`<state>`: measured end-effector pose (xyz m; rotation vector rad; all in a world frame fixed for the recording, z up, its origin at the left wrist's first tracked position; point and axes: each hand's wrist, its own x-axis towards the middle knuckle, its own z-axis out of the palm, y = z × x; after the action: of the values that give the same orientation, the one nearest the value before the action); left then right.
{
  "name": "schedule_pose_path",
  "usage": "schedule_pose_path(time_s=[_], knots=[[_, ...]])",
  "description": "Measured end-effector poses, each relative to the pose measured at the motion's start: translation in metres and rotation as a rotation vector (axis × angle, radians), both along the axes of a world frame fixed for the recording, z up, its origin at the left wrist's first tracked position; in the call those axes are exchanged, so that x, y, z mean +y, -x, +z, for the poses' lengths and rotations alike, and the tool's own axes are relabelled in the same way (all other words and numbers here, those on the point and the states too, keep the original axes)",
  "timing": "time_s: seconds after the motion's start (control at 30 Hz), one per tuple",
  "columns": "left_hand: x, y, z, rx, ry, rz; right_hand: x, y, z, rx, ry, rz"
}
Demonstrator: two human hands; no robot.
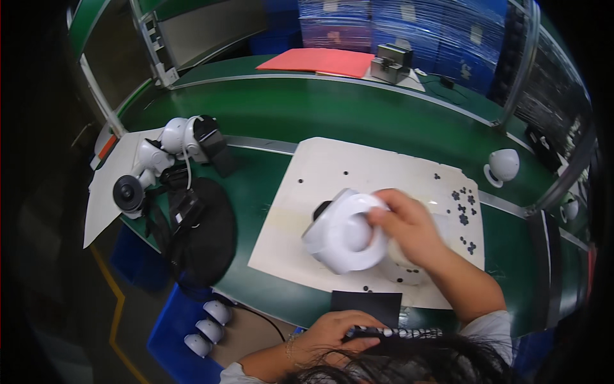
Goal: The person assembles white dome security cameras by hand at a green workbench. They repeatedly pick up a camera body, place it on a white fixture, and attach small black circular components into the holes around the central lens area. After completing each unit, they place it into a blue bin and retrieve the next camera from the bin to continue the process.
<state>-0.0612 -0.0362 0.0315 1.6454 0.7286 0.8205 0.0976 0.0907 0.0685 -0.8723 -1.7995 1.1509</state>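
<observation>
My right hand grips the rim of a white rounded device that looks like a small security camera. Its round ring-shaped base is turned up, and motion blurs it a little. The device is over a white board lying on the green bench. Close to the bench's front edge, my left hand is closed on a black strip with a row of round pale spots. Hair hides part of this strip. Just beyond that hand lies a flat black sheet.
Several small black discs are scattered on the board's right side. White cameras and a black bag occupy the left. Another white camera stands at right. A blue bin holds white devices below. A red sheet lies behind.
</observation>
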Motion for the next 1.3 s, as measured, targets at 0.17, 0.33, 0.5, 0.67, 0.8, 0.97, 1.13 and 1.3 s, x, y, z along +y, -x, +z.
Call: schedule_pose_path(time_s=[0.17,0.33,0.5,0.67,0.8,0.97,1.13,1.3], knots=[[0.009,-0.021,0.001,-0.002,0.148,0.288,-0.020,-0.082,0.001,0.271,0.351,-0.117],[0.022,-0.041,0.007,-0.065,0.145,0.343,-0.030,-0.115,-0.027,0.307,0.489,-0.251],[0.028,-0.057,0.002,0.010,-0.109,0.405,-0.033,-0.127,-0.017,-0.198,-0.280,-0.550],[0.032,-0.067,0.000,0.088,-0.275,0.431,-0.061,-0.101,0.003,-0.284,-0.733,-0.159],[0.031,-0.069,-0.006,0.151,-0.354,0.435,-0.064,-0.092,-0.003,-0.323,-0.833,-0.145],[0.037,-0.071,-0.006,0.132,-0.447,0.425,-0.066,-0.097,-0.011,-0.367,-0.862,-0.121],[0.035,-0.068,-0.012,0.164,-0.392,0.498,-0.070,-0.101,-0.015,-0.300,-1.006,-0.078],[0.034,-0.067,-0.015,0.173,-0.386,0.519,-0.062,-0.106,-0.009,-0.301,-0.561,-0.097]])
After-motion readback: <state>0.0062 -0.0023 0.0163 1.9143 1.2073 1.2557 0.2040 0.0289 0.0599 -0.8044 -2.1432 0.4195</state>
